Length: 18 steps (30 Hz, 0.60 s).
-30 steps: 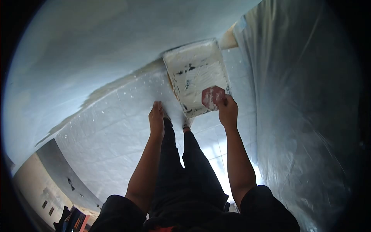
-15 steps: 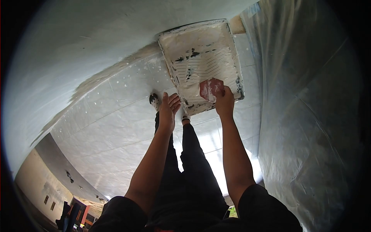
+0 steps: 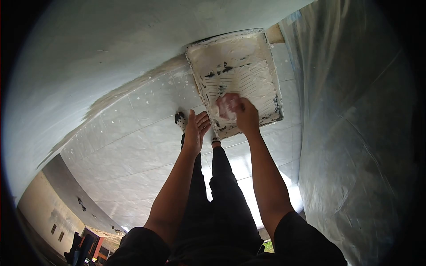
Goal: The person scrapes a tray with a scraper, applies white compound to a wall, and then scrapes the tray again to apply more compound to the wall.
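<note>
My right hand (image 3: 247, 117) pinches a flat reddish scraper (image 3: 228, 105) by its right edge. The scraper has straight-cut sides, carries white smears and is blurred by motion. It overlaps the lower left part of a paint tray (image 3: 262, 76), whose ribbed bottom is coated in off-white paint or filler with dark bare patches. Beside the tray's lower left edge is my left hand (image 3: 195, 131), fingers stretched and thumb raised, with nothing in it.
A pale wall (image 3: 115, 48) curves along the left and top, its lower edge rough and unpainted. Clear plastic sheeting (image 3: 355, 150) hangs on the right. Grey floor tiles (image 3: 128, 137) bear white splatters. My feet stand close to the tray, one shoe (image 3: 179, 119) left of it.
My right hand has moved left with the scraper, toward the tray's left edge. My left hand keeps its open pose. The whole view has shifted slightly.
</note>
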Each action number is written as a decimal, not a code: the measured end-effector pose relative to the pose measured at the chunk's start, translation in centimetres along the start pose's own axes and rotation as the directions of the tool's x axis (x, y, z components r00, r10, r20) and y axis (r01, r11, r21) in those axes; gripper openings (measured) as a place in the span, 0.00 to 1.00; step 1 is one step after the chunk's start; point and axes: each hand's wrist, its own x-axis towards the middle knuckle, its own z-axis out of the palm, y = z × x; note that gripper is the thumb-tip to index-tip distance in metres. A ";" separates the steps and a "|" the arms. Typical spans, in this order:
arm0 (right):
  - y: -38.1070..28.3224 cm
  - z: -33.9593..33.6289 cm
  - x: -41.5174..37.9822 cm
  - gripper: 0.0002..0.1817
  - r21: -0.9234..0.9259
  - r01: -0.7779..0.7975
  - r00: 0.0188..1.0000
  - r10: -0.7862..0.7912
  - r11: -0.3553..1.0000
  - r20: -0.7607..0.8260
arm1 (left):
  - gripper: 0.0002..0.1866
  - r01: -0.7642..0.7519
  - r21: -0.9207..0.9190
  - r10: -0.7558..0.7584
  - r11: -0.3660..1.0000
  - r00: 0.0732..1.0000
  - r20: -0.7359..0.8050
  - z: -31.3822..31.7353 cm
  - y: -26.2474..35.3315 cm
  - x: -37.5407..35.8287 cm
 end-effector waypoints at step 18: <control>-9.0 0.0 14.6 0.21 -0.292 0.909 0.378 -0.880 0.296 0.286 | 0.51 -0.365 -0.130 0.375 0.922 0.925 0.060 0.4 6.8 6.5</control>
